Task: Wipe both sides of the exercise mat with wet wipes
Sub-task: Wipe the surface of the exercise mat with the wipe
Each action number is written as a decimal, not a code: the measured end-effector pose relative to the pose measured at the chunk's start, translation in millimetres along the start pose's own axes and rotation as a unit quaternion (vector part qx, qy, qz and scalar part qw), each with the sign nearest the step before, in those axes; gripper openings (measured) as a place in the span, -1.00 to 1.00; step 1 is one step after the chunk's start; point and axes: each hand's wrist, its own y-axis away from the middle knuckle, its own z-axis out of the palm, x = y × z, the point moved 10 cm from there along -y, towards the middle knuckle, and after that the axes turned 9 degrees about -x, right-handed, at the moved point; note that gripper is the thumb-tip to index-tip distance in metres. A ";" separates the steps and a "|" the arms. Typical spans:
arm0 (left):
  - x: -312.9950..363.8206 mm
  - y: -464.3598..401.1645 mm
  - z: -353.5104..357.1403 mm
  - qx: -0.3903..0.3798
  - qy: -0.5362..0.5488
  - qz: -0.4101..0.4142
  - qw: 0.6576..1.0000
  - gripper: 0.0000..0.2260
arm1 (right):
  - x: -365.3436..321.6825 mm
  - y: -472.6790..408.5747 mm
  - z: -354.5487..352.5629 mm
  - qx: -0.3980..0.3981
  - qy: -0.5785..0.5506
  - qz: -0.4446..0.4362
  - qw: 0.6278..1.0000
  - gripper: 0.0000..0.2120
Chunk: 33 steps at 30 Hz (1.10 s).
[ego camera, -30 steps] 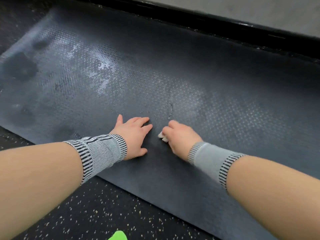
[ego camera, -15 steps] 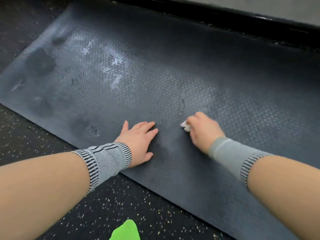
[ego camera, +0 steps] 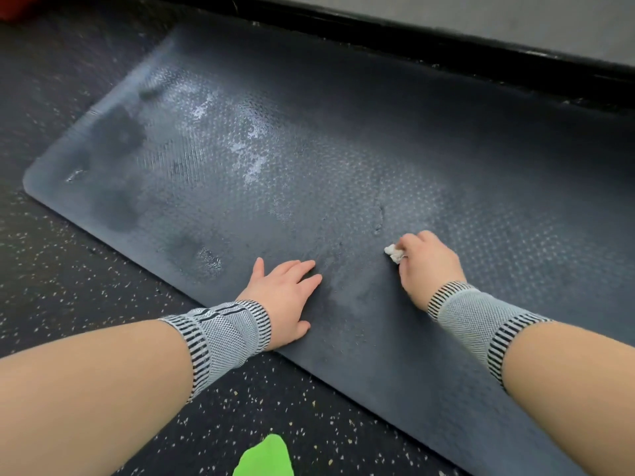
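Observation:
A dark blue-grey textured exercise mat (ego camera: 343, 159) lies flat on the speckled floor, with shiny wet streaks and dark damp patches toward its left end. My left hand (ego camera: 285, 297) rests flat on the mat near its front edge, fingers straight. My right hand (ego camera: 426, 266) grips a small crumpled white wet wipe (ego camera: 393, 253) and presses it to the mat; only a bit of the wipe shows past my fingers. Both wrists wear grey striped bands.
A black baseboard (ego camera: 446, 39) runs along the mat's far edge, with a grey wall above. Black rubber floor (ego camera: 86, 304) with pale flecks surrounds the mat. A bright green object (ego camera: 264, 456) pokes in at the bottom edge. A small nick (ego camera: 379, 214) marks the mat.
My right hand with the wipe has slid to the right and away from my left hand. My view has shifted, showing more of the mat's left end.

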 end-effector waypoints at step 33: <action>-6.8 23.1 23.6 -0.013 0.015 -0.026 0.999 -0.26 | -104.2 109.6 76.6 -0.161 0.033 -0.279 0.946 -0.81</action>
